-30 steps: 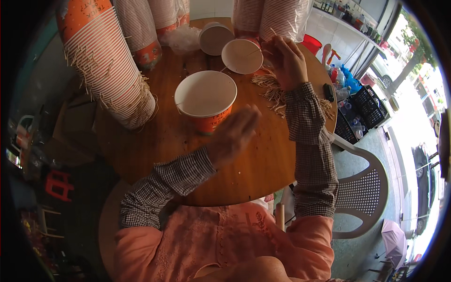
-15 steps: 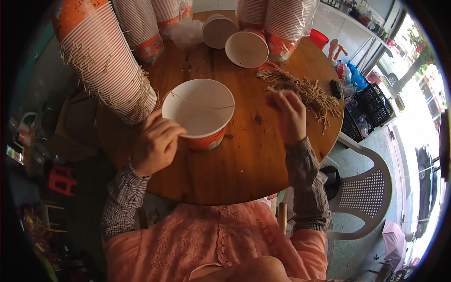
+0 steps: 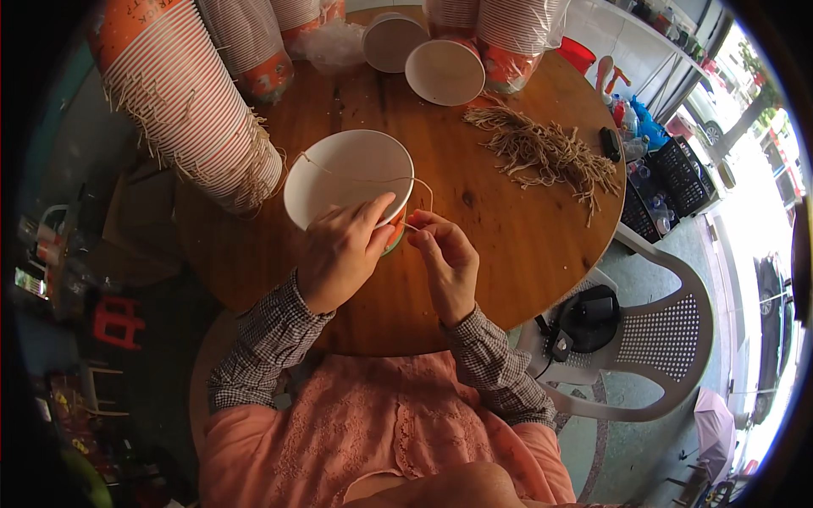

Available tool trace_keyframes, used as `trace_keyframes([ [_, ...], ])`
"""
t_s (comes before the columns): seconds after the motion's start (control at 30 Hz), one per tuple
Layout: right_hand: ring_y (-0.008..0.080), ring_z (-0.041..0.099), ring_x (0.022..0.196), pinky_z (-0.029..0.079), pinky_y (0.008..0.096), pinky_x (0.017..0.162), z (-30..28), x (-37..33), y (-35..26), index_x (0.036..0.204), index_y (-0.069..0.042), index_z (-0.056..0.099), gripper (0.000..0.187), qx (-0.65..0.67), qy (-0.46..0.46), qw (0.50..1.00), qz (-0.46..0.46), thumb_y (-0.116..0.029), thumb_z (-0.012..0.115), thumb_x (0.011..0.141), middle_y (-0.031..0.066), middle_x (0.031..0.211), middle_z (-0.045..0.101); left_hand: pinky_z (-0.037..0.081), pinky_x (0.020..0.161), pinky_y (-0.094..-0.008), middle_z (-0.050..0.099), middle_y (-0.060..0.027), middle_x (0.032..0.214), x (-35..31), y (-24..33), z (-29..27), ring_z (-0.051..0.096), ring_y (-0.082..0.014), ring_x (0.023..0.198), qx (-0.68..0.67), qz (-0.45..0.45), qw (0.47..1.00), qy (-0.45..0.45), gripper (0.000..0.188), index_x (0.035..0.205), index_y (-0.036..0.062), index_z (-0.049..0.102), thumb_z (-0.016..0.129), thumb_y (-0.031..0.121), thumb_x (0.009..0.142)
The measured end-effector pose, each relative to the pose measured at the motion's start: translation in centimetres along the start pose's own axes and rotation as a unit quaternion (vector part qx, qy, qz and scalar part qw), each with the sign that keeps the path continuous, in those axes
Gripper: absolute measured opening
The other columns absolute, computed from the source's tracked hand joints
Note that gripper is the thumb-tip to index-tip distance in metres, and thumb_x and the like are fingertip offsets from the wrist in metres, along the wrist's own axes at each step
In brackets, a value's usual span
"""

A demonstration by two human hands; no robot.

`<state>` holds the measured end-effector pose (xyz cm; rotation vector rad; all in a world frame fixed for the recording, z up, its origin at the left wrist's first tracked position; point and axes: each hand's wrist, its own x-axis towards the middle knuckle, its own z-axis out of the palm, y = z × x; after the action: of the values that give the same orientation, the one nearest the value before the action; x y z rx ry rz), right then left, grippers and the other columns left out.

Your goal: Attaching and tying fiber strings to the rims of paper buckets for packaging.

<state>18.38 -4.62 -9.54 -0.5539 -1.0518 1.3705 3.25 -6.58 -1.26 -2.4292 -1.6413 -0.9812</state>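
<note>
A white-lined paper bucket [image 3: 334, 182] with an orange outside stands on the wooden table in front of me, its mouth tilted toward me. A thin piece of twine [image 3: 431, 196] runs across its mouth from the left rim, passes the right rim and loops down outside. My left hand [image 3: 339, 258] grips the near right rim, its fingers over the edge and covering part of the bucket. Just to the right, my right hand [image 3: 449, 262] pinches the loose end of the twine against the bucket's outer side.
A tall leaning stack of paper buckets [image 3: 190, 110], twine hanging from its rims, rises at the left. A bundle of cut twine [image 3: 550, 152] lies at the right. Farther back are two single buckets [image 3: 445, 74] and bagged stacks [image 3: 508, 51]. A grey plastic chair [image 3: 665, 339] stands right of the table.
My right hand has come left and down from beside the twine bundle to the bucket, now pinching the twine end. My left hand has moved from the left rim to the near right rim.
</note>
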Motion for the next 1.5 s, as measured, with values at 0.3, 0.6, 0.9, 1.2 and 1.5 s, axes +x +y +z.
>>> trace_keyframes([
  [0.3, 0.0158, 0.06, 0.103, 0.05, 0.0288, 0.09, -0.1, 0.5, 0.6, 0.097, 0.003, 0.058, 0.009, -0.032, 0.008, 0.999, 0.011, -0.005, 0.054, 0.096, 0.0135, 0.12, 0.059, 0.051, 0.072, -0.0398, 0.067, -0.0138, 0.094, 0.1, -0.5, 0.5, 0.064, -0.0323, 0.083, -0.008, 0.014, 1.0, -0.008, 0.029, 0.108, 0.002, 0.061, 0.066, 0.003, 0.079],
  [0.6, 0.0127, 0.059, 0.097, 0.049, 0.0266, 0.085, 0.0, 0.7, 1.5, 0.095, 0.003, 0.059, 0.008, -0.05, 0.019, 0.999, -0.003, -0.005, 0.057, 0.094, 0.0112, 0.117, 0.06, 0.051, 0.072, -0.0399, 0.067, -0.0142, 0.095, 0.2, -0.5, 0.5, 0.064, -0.0326, 0.084, -0.011, 0.012, 1.0, -0.009, 0.03, 0.108, 0.0018, 0.061, 0.066, 0.002, 0.079],
  [0.9, 0.0206, 0.065, 0.079, 0.053, 0.0301, 0.066, 0.9, 1.4, -0.9, 0.095, -0.002, 0.061, 0.008, -0.299, -0.024, 0.95, -0.088, -0.004, 0.063, 0.088, 0.0111, 0.1, 0.061, 0.048, 0.068, -0.041, 0.063, -0.0124, 0.084, 0.8, -0.7, 0.1, 0.06, -0.0331, 0.075, -0.003, 0.012, 0.998, -0.058, 0.02, 0.098, 0.0009, 0.062, 0.065, 0.002, 0.078],
  [1.2, 0.0304, 0.058, 0.088, 0.049, 0.0381, 0.074, 0.2, 4.8, -4.6, 0.097, -0.003, 0.06, 0.016, -0.516, -0.033, 0.78, -0.352, -0.003, 0.062, 0.081, 0.0117, 0.094, 0.057, 0.049, 0.069, -0.041, 0.064, -0.0105, 0.08, -0.2, -1.5, 0.4, 0.061, -0.0326, 0.076, -0.027, 0.009, 0.999, 0.014, 0.007, 0.084, 0.0033, 0.061, 0.066, 0.008, 0.081],
  [1.5, 0.0294, 0.061, 0.082, 0.049, 0.037, 0.074, 1.6, 6.7, -4.2, 0.09, -0.004, 0.062, 0.008, -0.466, -0.122, 0.846, -0.23, -0.008, 0.063, 0.084, 0.0085, 0.086, 0.064, 0.05, 0.068, -0.0376, 0.065, -0.0135, 0.081, 0.5, -2.1, -0.9, 0.064, -0.0306, 0.079, -0.204, 0.008, 0.978, -0.026, 0.009, 0.084, 0.0004, 0.059, 0.066, 0.004, 0.082],
])
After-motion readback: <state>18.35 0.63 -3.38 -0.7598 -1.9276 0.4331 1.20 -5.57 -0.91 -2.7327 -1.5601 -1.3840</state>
